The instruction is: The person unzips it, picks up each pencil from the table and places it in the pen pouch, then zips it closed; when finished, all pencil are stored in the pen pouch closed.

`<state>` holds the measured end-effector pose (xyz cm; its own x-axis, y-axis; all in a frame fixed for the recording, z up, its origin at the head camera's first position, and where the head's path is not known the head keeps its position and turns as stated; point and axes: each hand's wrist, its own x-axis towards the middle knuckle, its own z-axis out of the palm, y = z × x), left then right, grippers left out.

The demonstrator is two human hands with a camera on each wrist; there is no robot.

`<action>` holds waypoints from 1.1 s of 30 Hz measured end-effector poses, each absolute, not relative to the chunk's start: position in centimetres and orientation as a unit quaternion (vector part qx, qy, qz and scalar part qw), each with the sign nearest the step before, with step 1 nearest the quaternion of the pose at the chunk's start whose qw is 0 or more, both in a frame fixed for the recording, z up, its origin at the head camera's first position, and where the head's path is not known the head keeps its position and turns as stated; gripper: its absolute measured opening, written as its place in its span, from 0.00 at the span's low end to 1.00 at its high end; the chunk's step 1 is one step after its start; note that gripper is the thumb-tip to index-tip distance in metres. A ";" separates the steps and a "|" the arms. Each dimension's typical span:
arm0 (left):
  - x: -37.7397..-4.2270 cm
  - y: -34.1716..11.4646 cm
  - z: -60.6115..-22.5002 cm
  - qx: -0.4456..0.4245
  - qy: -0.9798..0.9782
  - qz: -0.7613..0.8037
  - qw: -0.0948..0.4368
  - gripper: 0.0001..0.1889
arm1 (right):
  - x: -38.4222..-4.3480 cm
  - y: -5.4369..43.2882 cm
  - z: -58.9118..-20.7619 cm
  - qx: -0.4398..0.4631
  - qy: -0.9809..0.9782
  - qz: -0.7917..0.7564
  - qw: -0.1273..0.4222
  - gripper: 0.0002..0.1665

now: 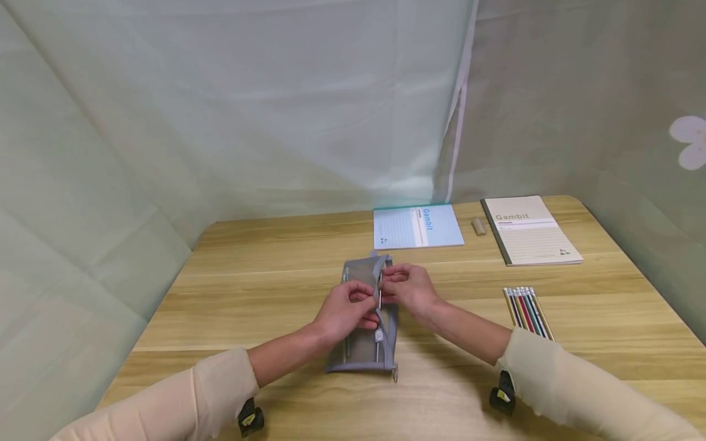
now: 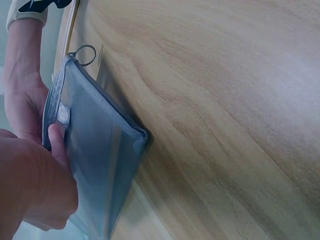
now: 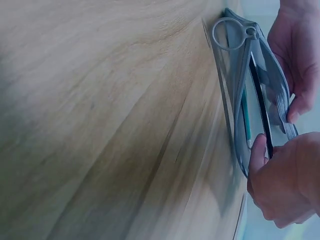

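Observation:
A grey mesh zip pouch (image 1: 361,361) lies on the table with its opening along the right side. My left hand (image 1: 344,310) pinches the near lip of that opening between thumb and fingers, holding it apart from the other edge. Within the gap, my right hand (image 1: 410,288) pinches a dark pencil (image 3: 261,102), which lies lengthwise in the mouth of the pouch. A green pencil (image 3: 246,117) shows inside, beside the dark one. At the pouch's near corner hangs a metal ring (image 3: 214,35) on the zip.
Several striped pencils (image 1: 526,309) lie in a row to the right, beside my right forearm. Behind are a blue notebook (image 1: 394,229), a small tan cylindrical piece (image 1: 478,227) and a cream notebook (image 1: 532,236). Fabric curtains (image 1: 276,110) enclose the wooden table (image 1: 248,306).

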<state>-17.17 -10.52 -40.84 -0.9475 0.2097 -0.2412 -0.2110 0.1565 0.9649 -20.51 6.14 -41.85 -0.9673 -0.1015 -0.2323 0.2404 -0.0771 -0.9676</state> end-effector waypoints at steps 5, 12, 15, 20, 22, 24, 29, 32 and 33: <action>-17.1 -10.5 -40.8 0.000 0.744 0.648 0.163 0.12 | -20.5 6.2 -41.7 0.051 0.668 -0.735 0.105 0.17; -17.1 -10.4 -40.8 0.002 0.746 0.646 0.161 0.12 | -20.2 7.8 -41.0 0.023 0.694 -0.715 0.084 0.18; -17.1 -10.4 -40.8 0.003 0.748 0.644 0.162 0.12 | -19.9 8.9 -40.6 0.020 0.714 -0.696 0.077 0.19; -17.0 -10.4 -40.7 0.001 0.749 0.643 0.160 0.13 | -19.3 11.5 -39.9 0.008 0.751 -0.656 0.078 0.24; -17.0 -10.4 -40.7 0.000 0.750 0.642 0.159 0.13 | -19.2 12.8 -39.6 -0.004 0.766 -0.638 0.082 0.27; -17.0 -10.4 -40.7 -0.001 0.750 0.642 0.157 0.13 | -19.2 14.0 -39.4 -0.016 0.779 -0.621 0.084 0.31; -17.0 -10.4 -40.6 0.002 0.754 0.637 0.159 0.13 | -18.9 17.3 -38.9 -0.034 0.792 -0.603 0.089 0.39; -16.9 -10.5 -40.6 0.004 0.755 0.635 0.163 0.13 | -18.6 19.4 -39.0 -0.041 0.807 -0.582 0.088 0.45; -16.9 -10.5 -40.6 0.006 0.757 0.633 0.164 0.13 | -18.5 20.2 -39.0 -0.043 0.814 -0.572 0.087 0.46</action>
